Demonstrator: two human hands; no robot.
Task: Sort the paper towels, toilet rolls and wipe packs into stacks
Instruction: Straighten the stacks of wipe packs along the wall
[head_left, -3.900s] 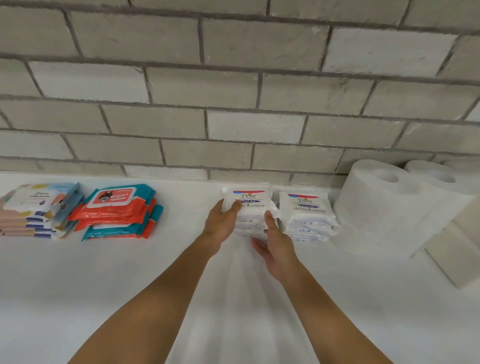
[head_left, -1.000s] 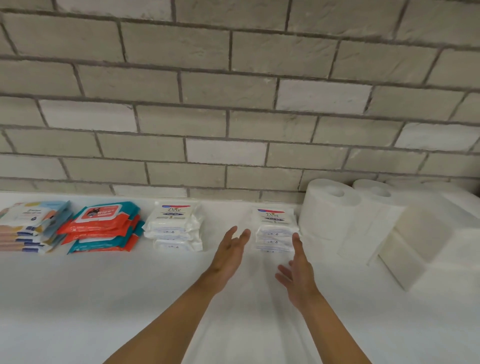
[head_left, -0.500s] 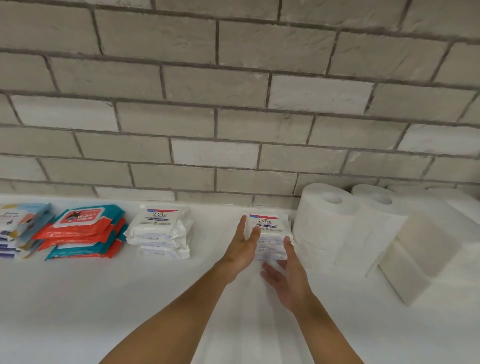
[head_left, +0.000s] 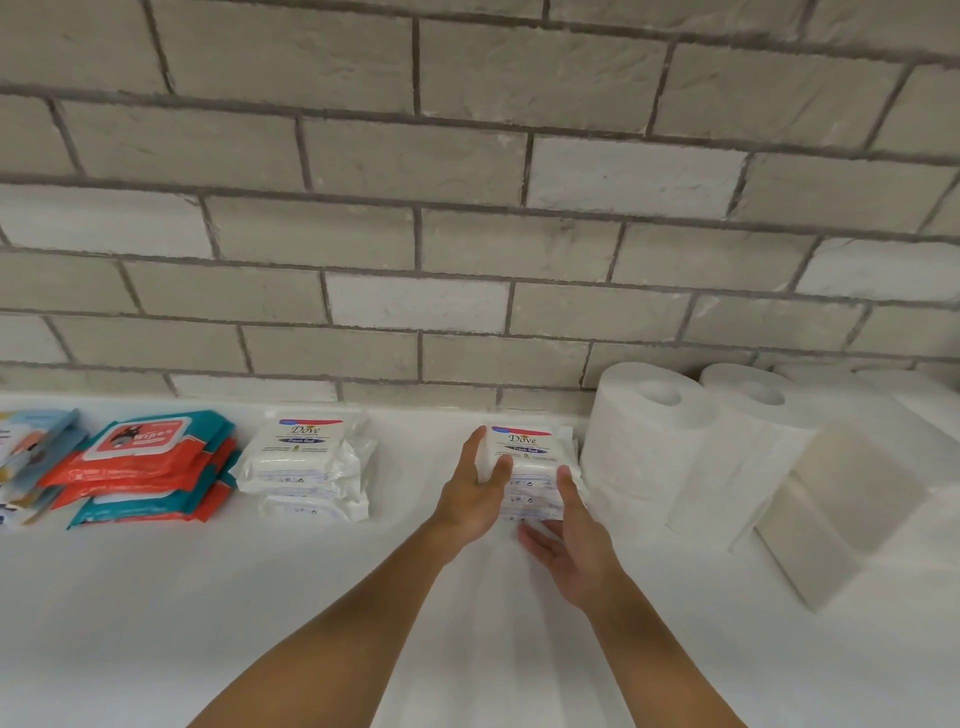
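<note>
A person stands at a white bench (head_left: 260, 597), both bare forearms reaching toward twelve o'clock. The left hand (head_left: 475, 493) and right hand (head_left: 574, 545) bracket a small stack of white plastic Dove wipe packs (head_left: 537, 447) near the back edge. The left fingers (head_left: 475, 447) lie straight along the stack's nine o'clock side, thumb on its front. The right thumb stands against the front near the three o'clock corner, with the other fingers spread low at the base. Neither hand curls round the stack.

The packs look soft and slick. If the stack were lifted or slid by side pressure alone, a lower pack could probably squeeze out and the pile shear apart. At its three o'clock, just beside it, stand white toilet rolls (head_left: 649, 441), stacked two high. A sideways nudge could tip them. Whether the packs and rolls touch, I cannot tell.

Beyond the rolls, at the far three o'clock, sit blocks of white folded paper towels (head_left: 857, 499). At nine o'clock, well apart, lies a second stack of white Dove packs (head_left: 309, 462). Then comes a splayed stack of red and teal wipe packs (head_left: 150, 467), then pale blue packs (head_left: 31, 457) cut off by the edge. Behind the bench rises a wall of pale grey bricks (head_left: 467, 208) with darker mortar lines.
</note>
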